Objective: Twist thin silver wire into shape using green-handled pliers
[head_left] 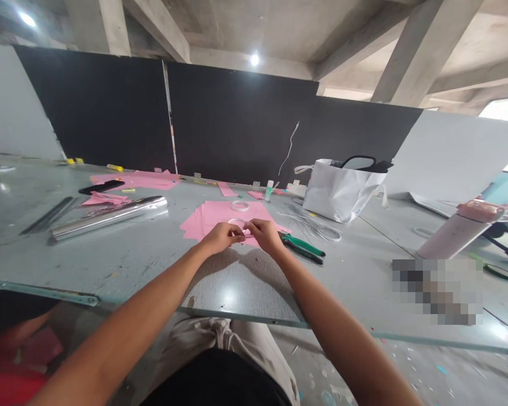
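Note:
My left hand and my right hand meet over a stack of pink paper sheets, fingers pinched together. Between them is a thin white ring, its near side hidden by my fingers. Just beyond it, a second white ring lies on the pink paper. To the right of my right hand rest green-handled pliers, their jaws partly hidden. Several loose thin wires lie behind the pliers.
On the left lie a silver foil roll, a black phone and more pink paper. A small bottle stands behind the stack. Rightward are a white bag and a pink tumbler. A black partition closes the back.

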The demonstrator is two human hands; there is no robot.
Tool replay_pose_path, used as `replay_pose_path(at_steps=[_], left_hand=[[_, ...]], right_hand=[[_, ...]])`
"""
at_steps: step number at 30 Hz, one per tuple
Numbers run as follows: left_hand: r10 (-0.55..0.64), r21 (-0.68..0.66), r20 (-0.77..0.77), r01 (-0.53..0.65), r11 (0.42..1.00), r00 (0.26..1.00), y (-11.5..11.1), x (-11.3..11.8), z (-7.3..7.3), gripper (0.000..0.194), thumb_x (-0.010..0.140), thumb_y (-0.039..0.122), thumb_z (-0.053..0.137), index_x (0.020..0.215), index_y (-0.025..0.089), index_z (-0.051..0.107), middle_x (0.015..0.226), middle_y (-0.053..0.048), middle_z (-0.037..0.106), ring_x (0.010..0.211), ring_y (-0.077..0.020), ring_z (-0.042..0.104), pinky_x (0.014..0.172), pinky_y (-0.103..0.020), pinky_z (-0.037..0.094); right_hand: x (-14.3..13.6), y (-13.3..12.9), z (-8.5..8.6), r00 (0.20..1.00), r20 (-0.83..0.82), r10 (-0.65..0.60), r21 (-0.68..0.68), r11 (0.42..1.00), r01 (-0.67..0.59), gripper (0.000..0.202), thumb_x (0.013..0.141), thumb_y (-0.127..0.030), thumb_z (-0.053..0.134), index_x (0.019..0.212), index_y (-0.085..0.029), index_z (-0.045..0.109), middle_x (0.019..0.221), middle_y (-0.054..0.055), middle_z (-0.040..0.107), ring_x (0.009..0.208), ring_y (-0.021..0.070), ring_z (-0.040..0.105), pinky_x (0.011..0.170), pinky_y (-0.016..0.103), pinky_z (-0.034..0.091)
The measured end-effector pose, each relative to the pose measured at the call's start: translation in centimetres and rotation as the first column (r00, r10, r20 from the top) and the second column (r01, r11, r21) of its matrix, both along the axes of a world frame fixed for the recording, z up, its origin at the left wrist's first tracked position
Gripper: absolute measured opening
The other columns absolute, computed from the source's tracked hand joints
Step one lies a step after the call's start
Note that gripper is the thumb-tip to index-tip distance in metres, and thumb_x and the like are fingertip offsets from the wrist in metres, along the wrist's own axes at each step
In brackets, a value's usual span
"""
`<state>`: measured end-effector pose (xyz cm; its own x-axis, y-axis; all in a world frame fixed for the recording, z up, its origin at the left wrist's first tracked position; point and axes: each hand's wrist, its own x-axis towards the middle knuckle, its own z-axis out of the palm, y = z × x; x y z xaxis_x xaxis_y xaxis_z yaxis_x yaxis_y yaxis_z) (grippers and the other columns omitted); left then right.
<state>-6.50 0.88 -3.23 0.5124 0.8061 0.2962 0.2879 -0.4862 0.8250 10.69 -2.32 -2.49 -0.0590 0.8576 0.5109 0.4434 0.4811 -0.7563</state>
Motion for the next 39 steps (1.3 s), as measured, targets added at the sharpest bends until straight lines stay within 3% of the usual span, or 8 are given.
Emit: replay_pose_path(at_steps=[16,19,23,26,29,32,35,39], left_hand=[[-0.184,-0.215,-0.001,0.179,0.960,0.983,-0.2,-0.1,1.0,0.033,0.057,0.045,0.080,0.064,0.015,0.066,0.055,0.000,0.059,0.048,-0.0100,0.052,0.048,-0.022,0.042],[-0.099,-0.179,0.023,0.101,0.979,0.995,0.0,-0.3,1.2,0.035,0.055,0.045,0.081,0.063,0.015,0.066,0.054,0.000,0.058,0.049,-0.0099,0.052,0.047,-0.022,0.042],[0.193,-0.166,0.316,-0.146,0.975,0.929,0.7,-0.7,1.4,0.040,0.056,0.051,0.077,0.068,0.015,0.064,0.063,-0.001,0.060,0.050,-0.0092,0.053,0.046,-0.021,0.044],[0.356,-0.214,0.526,-0.284,0.934,0.773,1.5,-1.2,1.6,0.041,0.056,0.051,0.076,0.071,0.015,0.062,0.070,-0.001,0.061,0.048,-0.0079,0.053,0.044,-0.021,0.046],[0.416,-0.228,0.636,-0.357,0.906,0.649,2.2,-1.7,1.7,0.039,0.057,0.049,0.075,0.072,0.016,0.060,0.070,0.001,0.059,0.045,-0.0057,0.051,0.041,-0.019,0.043],[0.438,-0.234,0.659,-0.387,0.892,0.611,2.5,-1.9,1.7,0.036,0.059,0.046,0.075,0.071,0.016,0.059,0.067,0.003,0.058,0.043,-0.0048,0.050,0.039,-0.016,0.040],[0.425,-0.230,0.651,-0.370,0.900,0.628,2.6,-1.8,1.6,0.035,0.059,0.044,0.075,0.071,0.016,0.060,0.066,0.003,0.057,0.044,-0.0050,0.050,0.040,-0.016,0.040],[0.405,-0.247,0.659,-0.326,0.912,0.634,2.4,-1.6,1.5,0.037,0.057,0.046,0.077,0.071,0.016,0.061,0.069,0.002,0.058,0.046,-0.0056,0.051,0.040,-0.017,0.040]], right_hand=[[1.7,0.1,0.9,0.852,-0.516,-0.088,0.117,0.978,0.171,0.030,0.074,-0.046,0.062,0.065,-0.019,0.053,0.050,-0.007,0.048,0.040,0.0069,0.042,0.044,0.022,0.036],[2.5,0.4,0.9,0.756,-0.651,-0.066,0.102,0.980,0.173,0.033,0.071,-0.049,0.066,0.066,-0.020,0.050,0.052,-0.008,0.049,0.041,0.0065,0.043,0.043,0.021,0.037],[3.2,0.8,0.7,0.715,-0.696,-0.067,-0.076,0.997,0.020,0.037,0.063,-0.048,0.075,0.069,-0.019,0.053,0.061,-0.004,0.057,0.047,0.0070,0.049,0.044,0.020,0.041],[3.7,1.0,0.7,0.810,-0.576,-0.112,-0.232,0.972,-0.031,0.033,0.068,-0.047,0.073,0.073,-0.018,0.059,0.070,0.000,0.063,0.054,0.0091,0.055,0.049,0.022,0.045],[5.1,1.1,1.2,0.907,-0.220,-0.359,-0.252,0.919,0.302,0.027,0.083,-0.044,0.059,0.084,-0.017,0.065,0.083,0.006,0.068,0.072,0.0156,0.063,0.066,0.028,0.051],[7.8,0.9,1.1,0.671,0.317,-0.671,-0.077,0.687,0.723,0.028,0.086,-0.035,0.058,0.104,-0.015,0.068,0.110,0.015,0.067,0.110,0.0268,0.059,0.091,0.038,0.046],[10.4,0.8,0.3,0.454,0.629,-0.631,-0.174,0.455,0.873,0.048,0.083,-0.041,0.063,0.119,-0.009,0.064,0.128,0.024,0.058,0.123,0.0349,0.052,0.097,0.043,0.043],[12.0,1.1,-0.7,0.465,0.701,-0.541,-0.268,0.405,0.874,0.038,0.086,-0.026,0.058,0.120,-0.009,0.065,0.124,0.023,0.062,0.118,0.0303,0.058,0.093,0.037,0.047]])
